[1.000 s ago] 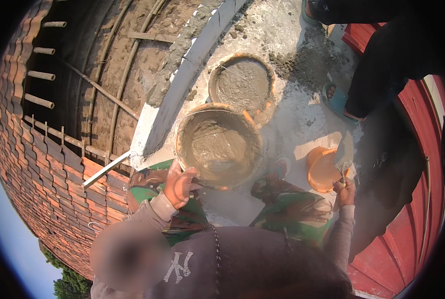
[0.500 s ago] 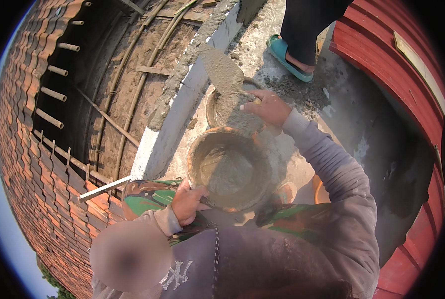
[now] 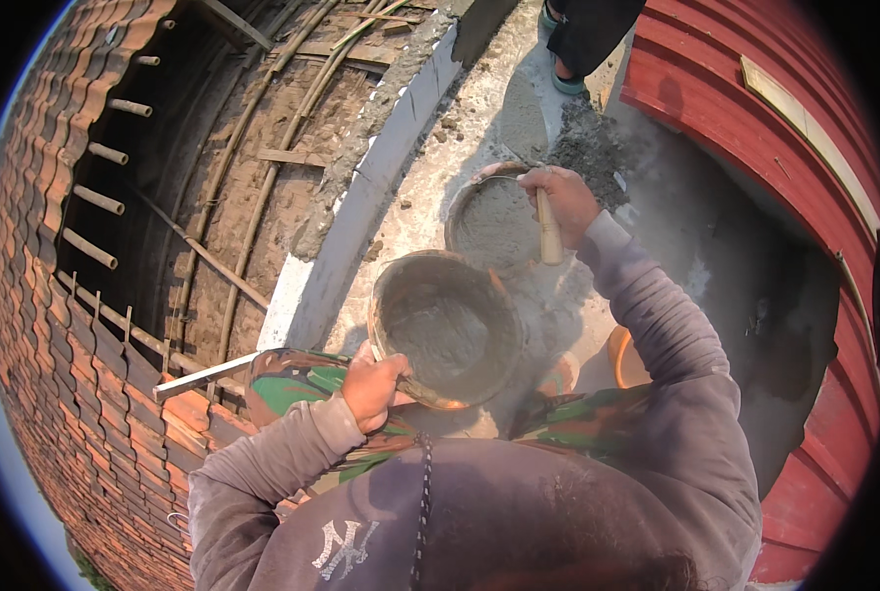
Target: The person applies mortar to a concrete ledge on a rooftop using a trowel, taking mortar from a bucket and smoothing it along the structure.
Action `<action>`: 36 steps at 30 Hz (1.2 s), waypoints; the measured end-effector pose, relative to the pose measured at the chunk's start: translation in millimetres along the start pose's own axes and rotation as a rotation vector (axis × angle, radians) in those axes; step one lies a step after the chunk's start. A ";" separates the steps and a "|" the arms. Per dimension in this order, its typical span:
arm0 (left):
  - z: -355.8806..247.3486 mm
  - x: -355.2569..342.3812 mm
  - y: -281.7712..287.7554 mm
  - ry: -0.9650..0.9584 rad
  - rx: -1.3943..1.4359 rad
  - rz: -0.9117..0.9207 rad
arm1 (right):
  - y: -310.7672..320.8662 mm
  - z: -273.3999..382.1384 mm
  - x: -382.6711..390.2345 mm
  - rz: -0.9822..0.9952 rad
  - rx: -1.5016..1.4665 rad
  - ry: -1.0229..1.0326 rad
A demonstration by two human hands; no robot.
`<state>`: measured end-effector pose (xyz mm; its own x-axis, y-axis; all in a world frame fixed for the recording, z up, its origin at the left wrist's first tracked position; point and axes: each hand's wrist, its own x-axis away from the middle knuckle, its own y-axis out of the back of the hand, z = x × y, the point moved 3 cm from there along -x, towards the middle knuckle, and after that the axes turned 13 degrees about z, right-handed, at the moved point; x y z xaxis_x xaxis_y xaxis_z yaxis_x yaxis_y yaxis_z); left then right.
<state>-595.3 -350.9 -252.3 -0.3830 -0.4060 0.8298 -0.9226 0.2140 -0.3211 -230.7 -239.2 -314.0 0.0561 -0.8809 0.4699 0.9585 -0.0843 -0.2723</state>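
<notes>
My left hand point(image 3: 372, 388) is closed on the near left rim of a bucket point(image 3: 507, 295), thumb over the edge. Wet grey mortar point(image 3: 440, 335) coats its inside and lies at the bottom. My right hand point(image 3: 564, 204) is wrapped around a trowel, its wooden handle point(image 3: 550, 236) sticking out toward me. The trowel's grey blade point(image 3: 522, 125) points away from me, beyond a second round container. That container point(image 3: 452, 225) holds more grey mortar point(image 3: 499, 225) and stands just past the bucket.
A low white wall point(image 3: 337, 256) with rough mortar on top runs along the left. Beyond it lie bamboo poles point(image 3: 248, 167) and roof tiles point(image 3: 85, 394). A mortar heap point(image 3: 593, 148) sits near another person's legs point(image 3: 588, 39). Red metal sheeting point(image 3: 736, 108) borders the right; an orange container point(image 3: 629, 360) is nearby.
My right hand has moved right, and the trowel blade has swung from near the wall to pointing away. The other person's foot has moved farther off. My left hand stays on the bucket.
</notes>
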 end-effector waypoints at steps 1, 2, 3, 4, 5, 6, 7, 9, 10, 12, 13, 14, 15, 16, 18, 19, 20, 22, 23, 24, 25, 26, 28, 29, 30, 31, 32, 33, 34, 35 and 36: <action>-0.5 0.4 -0.5 -0.018 -0.002 0.008 | 9.3 2.4 6.8 -0.045 -0.046 0.005; -1.8 0.0 -2.1 -0.036 -0.003 0.015 | 18.1 5.1 12.8 -0.089 -0.091 0.009; -3.2 -3.0 -5.0 -0.043 -0.010 0.033 | 31.3 6.4 22.4 -0.161 -0.140 -0.004; -1.0 -6.8 -3.1 -0.055 0.022 0.038 | 40.3 4.7 28.1 -0.219 -0.191 -0.025; -1.4 -9.5 -4.2 -0.067 0.024 0.037 | 51.1 3.4 34.0 -0.278 -0.241 -0.046; -3.1 -14.8 -8.5 -0.070 0.016 0.043 | 70.9 0.3 44.0 -0.354 -0.262 0.005; -3.4 -17.0 -9.9 -0.075 0.012 0.033 | 82.3 -4.8 50.0 -0.414 -0.285 0.051; -6.4 -21.9 -14.8 -0.104 -0.058 -0.001 | 109.6 -14.6 63.7 -0.510 -0.267 0.061; -7.1 -24.7 -13.3 -0.121 -0.082 -0.003 | 118.5 -13.9 68.7 -0.559 -0.234 0.064; -11.7 -38.7 -18.0 -0.130 -0.137 0.013 | 155.0 -28.0 78.6 -0.700 -0.406 0.155; -11.3 -39.8 -19.2 -0.155 -0.150 0.010 | 167.8 -31.7 84.6 -0.702 -0.349 0.101; -10.1 -43.9 -18.7 -0.181 -0.173 0.005 | 185.0 -36.3 89.8 -0.734 -0.340 0.108; -12.5 -46.3 -20.6 -0.218 -0.203 0.001 | 199.8 -38.4 94.1 -0.763 -0.334 0.129; -18.9 -47.7 -28.6 -0.214 -0.261 -0.016 | 209.6 -38.7 99.3 -0.782 -0.289 0.097; -23.8 -69.0 -30.9 -0.224 -0.328 -0.016 | 225.2 -46.3 114.5 -0.818 -0.203 0.021; -25.2 -81.6 -29.5 -0.228 -0.362 -0.018 | 231.4 -48.6 121.8 -0.792 -0.074 0.010; -28.0 -97.9 -29.9 -0.214 -0.431 -0.040 | 239.1 -48.6 129.7 -0.769 0.055 0.004; -23.1 -134.0 -14.5 -0.186 -0.550 -0.113 | 180.5 -30.6 148.7 -0.736 0.397 -0.115; -15.8 -164.1 2.6 -0.267 -0.602 -0.123 | 135.5 -21.5 160.9 -0.717 0.376 -0.078; -6.4 -200.3 23.6 -0.354 -0.655 -0.130 | 114.2 -23.1 167.7 -0.593 0.437 -0.115; -2.6 -213.2 23.5 -0.399 -0.747 -0.144 | 89.7 -23.1 178.6 -0.510 0.620 -0.267; -1.3 -223.7 17.2 -0.449 -0.843 -0.155 | 92.7 -47.9 178.9 -0.369 0.866 -0.265; 4.3 -230.4 18.7 -0.482 -1.004 -0.189 | 66.8 -76.6 175.3 -0.117 1.100 -0.301; -0.5 -235.9 11.9 -0.517 -1.091 -0.192 | 70.2 -107.3 161.4 0.070 1.321 -0.267; -5.1 -235.8 15.7 -0.528 -1.138 -0.194 | 41.3 -100.6 154.9 0.116 1.356 -0.354; -6.3 -232.7 19.9 -0.535 -1.184 -0.195 | 11.2 -91.9 151.0 0.163 1.394 -0.440; -2.6 -227.3 21.4 -0.534 -1.230 -0.191 | -4.2 -97.7 136.4 0.167 1.523 -0.431; 3.3 -223.9 8.7 -0.564 -1.278 -0.170 | -3.2 -114.3 118.8 0.117 1.651 -0.404; 11.2 -217.8 -3.9 -0.594 -1.323 -0.164 | -7.4 -120.4 97.8 0.045 1.729 -0.388; 14.2 -214.6 -16.8 -0.627 -1.365 -0.160 | -13.2 -119.1 81.4 -0.071 1.684 -0.382; 15.4 -214.8 -24.3 -0.615 -1.315 -0.073 | -13.8 -124.9 61.8 -0.086 1.654 -0.431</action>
<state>-491.3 -282.5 -429.9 -0.6095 -0.6880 0.3938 -0.3606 0.6830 0.6352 -275.4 -350.7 -386.1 -0.2079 -0.6970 0.6863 0.1934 0.6585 0.7273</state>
